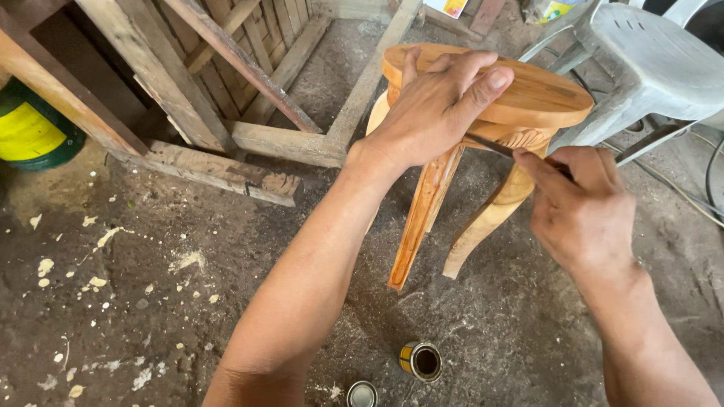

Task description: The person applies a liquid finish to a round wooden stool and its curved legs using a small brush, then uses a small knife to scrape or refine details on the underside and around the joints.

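Note:
A small carved wooden stool [543,94] with a round top and curved legs stands on the dirt floor at the upper middle. My left hand [437,105] lies flat on its top, fingers spread, holding it steady. My right hand [581,207] pinches a thin dark brush [490,145] whose tip touches the carved apron just under the seat. One leg [422,211] looks wetter and more orange than the pale leg [483,226] beside it.
A small open can [421,360] and its round lid [362,394] lie on the floor near me. Rough wooden frames [226,83] stand at the upper left, with a yellow-green bucket [34,128] beside them. A grey plastic chair [648,60] stands at the upper right; cables trail there.

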